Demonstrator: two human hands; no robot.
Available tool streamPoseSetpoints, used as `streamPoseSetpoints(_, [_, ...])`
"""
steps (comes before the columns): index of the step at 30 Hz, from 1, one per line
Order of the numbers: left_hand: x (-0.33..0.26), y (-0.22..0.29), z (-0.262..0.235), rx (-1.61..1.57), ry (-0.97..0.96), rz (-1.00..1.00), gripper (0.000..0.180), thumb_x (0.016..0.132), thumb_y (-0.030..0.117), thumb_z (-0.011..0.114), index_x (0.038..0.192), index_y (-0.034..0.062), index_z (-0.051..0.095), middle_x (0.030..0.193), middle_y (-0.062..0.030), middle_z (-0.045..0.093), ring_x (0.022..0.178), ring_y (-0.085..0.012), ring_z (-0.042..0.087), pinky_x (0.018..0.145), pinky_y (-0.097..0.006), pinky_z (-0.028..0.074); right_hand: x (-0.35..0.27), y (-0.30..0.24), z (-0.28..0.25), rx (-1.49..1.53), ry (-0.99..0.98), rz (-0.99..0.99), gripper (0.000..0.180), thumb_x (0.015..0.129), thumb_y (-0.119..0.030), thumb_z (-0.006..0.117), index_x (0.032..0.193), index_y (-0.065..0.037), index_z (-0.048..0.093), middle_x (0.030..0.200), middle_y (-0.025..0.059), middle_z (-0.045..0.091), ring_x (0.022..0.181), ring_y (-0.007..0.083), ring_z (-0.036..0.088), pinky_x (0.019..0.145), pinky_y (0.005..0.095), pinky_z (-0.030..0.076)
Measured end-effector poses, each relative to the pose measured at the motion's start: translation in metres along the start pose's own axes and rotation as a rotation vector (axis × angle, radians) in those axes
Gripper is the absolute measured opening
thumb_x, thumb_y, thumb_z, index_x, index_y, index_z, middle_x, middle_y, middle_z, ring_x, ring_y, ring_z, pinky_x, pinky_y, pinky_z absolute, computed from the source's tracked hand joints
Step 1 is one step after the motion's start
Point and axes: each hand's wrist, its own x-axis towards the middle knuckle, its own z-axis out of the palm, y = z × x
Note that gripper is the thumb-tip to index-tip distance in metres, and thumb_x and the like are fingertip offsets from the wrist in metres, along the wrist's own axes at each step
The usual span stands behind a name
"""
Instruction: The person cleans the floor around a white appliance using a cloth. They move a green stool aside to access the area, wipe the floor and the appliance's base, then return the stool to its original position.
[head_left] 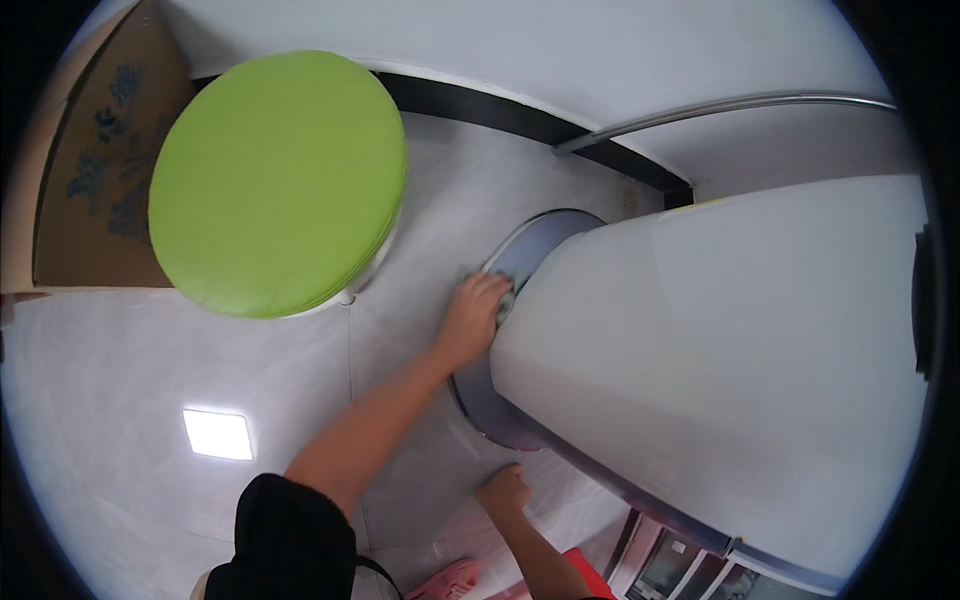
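Observation:
My left hand (472, 318) presses a crumpled greyish-green cloth (507, 300) against a round, shiny blue-grey base (478, 402). Its fingers are closed over the cloth, which is partly hidden under them. Above the base rises a large white smooth-sided body (700, 330), covering the base's right part. Lower down, my right hand (506, 490) hovers near the base's front rim, apart from it. The fingers there are curled in, with nothing seen in them.
A stool with a round green seat (285, 185) stands left, beside an open cardboard box (110, 190). A metal rail (740, 105) runs along the white wall. Pink footwear (450, 580) and a glass-fronted cabinet (665, 565) show at the bottom. Light reflects off the grey floor (110, 400).

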Motion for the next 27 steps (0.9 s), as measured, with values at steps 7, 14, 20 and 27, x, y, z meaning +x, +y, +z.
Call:
streamPoseSetpoints(7, [0.135, -0.008, 0.052, -0.095, -0.004, 0.080, 0.024, 0.074, -0.001, 0.046, 0.096, 0.0038, 0.056, 0.102, -0.0133, 0.056, 0.097, -0.0318, 0.048, 0.086, -0.041, 0.037, 0.020, 0.007, -0.035, -0.098, 0.067, 0.016, 0.076, 0.063, -0.037, 0.063, 0.110, 0.014, 0.031, 0.096, 0.0181, 0.059, 0.090, 0.0264, 0.062, 0.073, 0.0342, 0.049])
streamPoseSetpoints(14, [0.073, -0.008, 0.027, -0.142, -0.014, 0.180, 0.027, 0.072, -0.005, 0.046, 0.098, 0.0007, 0.050, 0.104, -0.0158, 0.052, 0.098, -0.0339, 0.045, 0.089, -0.042, 0.034, 0.030, 0.014, -0.018, -0.029, 0.077, -0.018, 0.074, 0.062, -0.037, 0.066, 0.105, 0.013, 0.033, 0.097, 0.0176, 0.059, 0.090, 0.0264, 0.062, 0.075, 0.0350, 0.050])
streamPoseSetpoints(20, [-0.042, 0.039, 0.007, 0.074, 0.208, -0.017, 0.030, 0.066, -0.001, 0.046, 0.096, -0.0005, 0.050, 0.102, -0.0161, 0.050, 0.095, -0.0346, 0.045, 0.090, -0.043, 0.033, 0.022, 0.010, -0.028, -0.109, 0.103, -0.042, 0.072, 0.065, -0.038, 0.065, 0.104, 0.013, 0.033, 0.095, 0.0165, 0.060, 0.089, 0.0258, 0.062, 0.073, 0.0327, 0.050])
streamPoseSetpoints(27, [-0.182, 0.113, 0.075, 0.011, -0.467, -0.197, 0.030, 0.061, 0.008, 0.056, 0.091, 0.0052, 0.058, 0.099, -0.0121, 0.050, 0.092, -0.0306, 0.046, 0.079, -0.044, 0.035, 0.025, 0.027, -0.007, -0.160, 0.215, -0.249, 0.062, 0.074, -0.039, 0.058, 0.103, 0.012, 0.037, 0.089, 0.0171, 0.061, 0.079, 0.0255, 0.064, 0.064, 0.0339, 0.052])
